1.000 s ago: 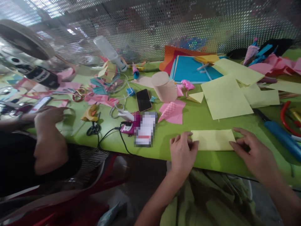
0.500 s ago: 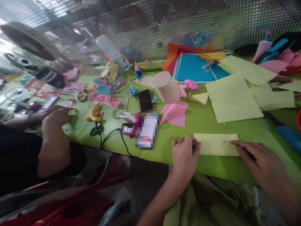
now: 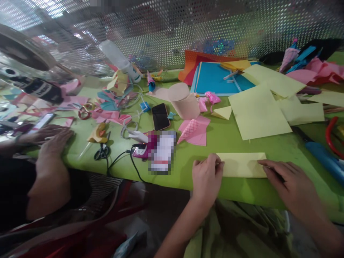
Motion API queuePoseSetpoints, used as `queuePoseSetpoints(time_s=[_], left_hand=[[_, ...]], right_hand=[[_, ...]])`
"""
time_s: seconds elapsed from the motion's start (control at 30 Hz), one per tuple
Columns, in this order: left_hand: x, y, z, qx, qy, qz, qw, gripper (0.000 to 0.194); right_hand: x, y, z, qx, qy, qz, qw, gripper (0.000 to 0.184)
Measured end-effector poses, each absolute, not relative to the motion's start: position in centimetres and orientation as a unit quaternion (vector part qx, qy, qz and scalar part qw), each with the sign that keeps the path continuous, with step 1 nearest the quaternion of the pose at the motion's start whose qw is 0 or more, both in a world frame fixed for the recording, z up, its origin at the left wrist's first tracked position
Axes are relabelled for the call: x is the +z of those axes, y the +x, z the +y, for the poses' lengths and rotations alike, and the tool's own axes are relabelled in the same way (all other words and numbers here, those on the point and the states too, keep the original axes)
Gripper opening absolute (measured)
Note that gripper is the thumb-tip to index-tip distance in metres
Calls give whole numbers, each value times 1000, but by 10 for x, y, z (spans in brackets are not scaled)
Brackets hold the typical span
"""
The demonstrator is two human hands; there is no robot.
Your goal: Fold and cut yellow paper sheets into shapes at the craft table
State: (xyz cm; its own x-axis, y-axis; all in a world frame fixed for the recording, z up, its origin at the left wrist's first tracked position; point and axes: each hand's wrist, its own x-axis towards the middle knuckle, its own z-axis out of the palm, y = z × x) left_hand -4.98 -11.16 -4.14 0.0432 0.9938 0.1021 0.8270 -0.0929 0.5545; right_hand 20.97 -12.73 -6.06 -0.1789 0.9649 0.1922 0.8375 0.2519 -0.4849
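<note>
A folded strip of pale yellow paper (image 3: 241,165) lies near the front edge of the green table (image 3: 185,161). My left hand (image 3: 207,175) pinches its left end between thumb and fingers. At the other end, my right hand (image 3: 286,181) grips the paper the same way, its remaining fingers curled. Larger yellow sheets (image 3: 259,111) lie just behind the strip. Left of my left hand is a phone with a blurred screen (image 3: 162,152), and beyond it a pink paper cone (image 3: 189,130) rests on a pink sheet.
A blue-handled tool (image 3: 324,157) lies at the right. Farther back are blue sheets (image 3: 223,80), a pale paper roll (image 3: 185,102) and a dark phone (image 3: 160,116). At left, a co-worker's hands (image 3: 55,138) rest near black scissors (image 3: 102,152) and paper scraps.
The view has shifted slightly to the right, so things appear farther left. Both my hands keep hold of the paper strip. The co-worker's hands have moved a little.
</note>
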Motion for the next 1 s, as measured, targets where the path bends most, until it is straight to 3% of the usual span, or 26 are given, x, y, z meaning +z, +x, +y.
queuePoseSetpoints(time_s=[1.0], left_hand=[[-43, -48, -110, 226, 708, 654, 140, 13]], right_hand=[[-52, 202, -125, 132, -606, -744, 248, 28]])
